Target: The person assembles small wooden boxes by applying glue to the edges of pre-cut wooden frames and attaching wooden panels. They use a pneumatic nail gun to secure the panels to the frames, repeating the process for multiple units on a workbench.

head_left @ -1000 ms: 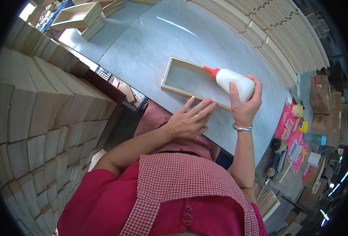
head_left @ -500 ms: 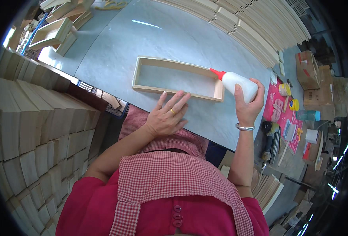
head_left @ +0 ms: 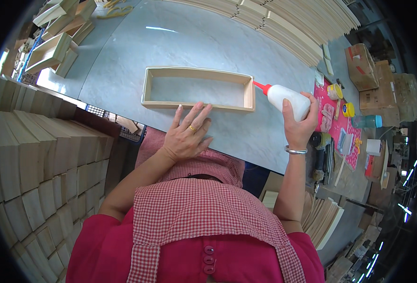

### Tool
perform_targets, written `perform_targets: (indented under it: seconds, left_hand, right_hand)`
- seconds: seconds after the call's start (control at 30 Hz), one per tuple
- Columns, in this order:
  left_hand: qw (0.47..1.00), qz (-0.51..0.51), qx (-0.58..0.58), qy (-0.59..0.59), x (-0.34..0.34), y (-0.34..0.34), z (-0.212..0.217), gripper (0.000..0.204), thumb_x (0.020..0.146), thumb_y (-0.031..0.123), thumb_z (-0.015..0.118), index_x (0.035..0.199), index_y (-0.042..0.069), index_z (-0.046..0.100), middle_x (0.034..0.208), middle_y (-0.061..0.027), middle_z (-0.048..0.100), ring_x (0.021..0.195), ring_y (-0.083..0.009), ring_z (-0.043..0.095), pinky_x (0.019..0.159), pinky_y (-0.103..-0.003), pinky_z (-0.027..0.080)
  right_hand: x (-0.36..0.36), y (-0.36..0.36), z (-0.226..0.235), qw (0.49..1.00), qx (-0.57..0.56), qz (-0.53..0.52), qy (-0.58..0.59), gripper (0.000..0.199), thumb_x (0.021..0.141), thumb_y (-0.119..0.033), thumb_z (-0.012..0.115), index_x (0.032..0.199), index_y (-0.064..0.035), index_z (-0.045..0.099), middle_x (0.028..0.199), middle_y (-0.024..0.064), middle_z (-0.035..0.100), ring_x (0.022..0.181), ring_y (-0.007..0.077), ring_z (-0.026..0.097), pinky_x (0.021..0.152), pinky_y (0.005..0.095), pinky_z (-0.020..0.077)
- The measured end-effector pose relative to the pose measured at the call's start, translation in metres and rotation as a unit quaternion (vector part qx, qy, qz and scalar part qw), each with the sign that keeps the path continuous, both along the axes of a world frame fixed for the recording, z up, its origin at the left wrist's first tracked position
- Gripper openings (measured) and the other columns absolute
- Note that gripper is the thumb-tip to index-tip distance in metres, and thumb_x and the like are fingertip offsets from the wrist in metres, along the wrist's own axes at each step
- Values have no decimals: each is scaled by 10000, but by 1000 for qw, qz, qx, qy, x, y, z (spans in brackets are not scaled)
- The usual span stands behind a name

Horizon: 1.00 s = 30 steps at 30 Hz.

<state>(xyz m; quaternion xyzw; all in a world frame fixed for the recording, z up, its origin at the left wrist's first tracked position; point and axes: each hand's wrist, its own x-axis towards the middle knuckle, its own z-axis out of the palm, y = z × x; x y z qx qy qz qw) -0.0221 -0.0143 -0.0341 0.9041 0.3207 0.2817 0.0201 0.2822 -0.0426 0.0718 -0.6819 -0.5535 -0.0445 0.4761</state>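
A long rectangular wooden frame (head_left: 199, 71) lies on the grey marbled tabletop (head_left: 123, 52), which shows through its middle. My left hand (head_left: 187, 132) rests at the frame's near side, fingers stretched out and fingertips touching that edge. In my right hand (head_left: 299, 122) is a white glue bottle (head_left: 286, 100) with a red nozzle, held tilted. Its nozzle tip meets the frame's far right corner. A thin whitish line, which looks like glue, runs along the top of the far and left edges.
Long wooden strips (head_left: 284, 28) are stacked at the back right. Finished-looking wooden boxes (head_left: 48, 54) pile up at the far left. Stacked wood blocks (head_left: 43, 155) fill the left side. On the right, a pink mat (head_left: 343, 127) carries jars and small tools beside cardboard boxes (head_left: 378, 96).
The bottle's nozzle has shifted from above the far edge to the right corner. The frame lies more level in view, turned slightly; my left hand stays at its near side.
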Motion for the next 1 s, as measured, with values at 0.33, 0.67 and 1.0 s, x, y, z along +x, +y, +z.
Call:
perform_targets:
  seconds: [0.33,0.67,1.0]
  left_hand:
    - [1000,-3,-7,0,1,0,0,397,853,402,732,1112,106,681,1630,-60,368,1528,-257,320,1218,-592,237]
    - [994,-79,40,-57,-8,5,-15,435,856,398,719,1174,102,699,1406,-106,554,1332,-299,513,1157,-531,359]
    - [994,-83,52,-55,-11,5,-23,427,854,421,693,1120,88,721,1275,-88,603,1250,-298,548,1076,-514,433]
  right_hand:
    - [-10,-60,17,999,-52,7,-6,537,776,-199,856,1203,-8,591,1076,127,664,923,228,652,823,366,536]
    - [-131,-15,-6,947,-37,178,263,582,805,-232,857,1244,-18,541,1085,73,608,907,177,617,792,331,539]
    - [-183,25,-15,951,-63,233,194,553,783,-218,856,1203,-12,560,1001,138,663,882,233,674,774,362,559]
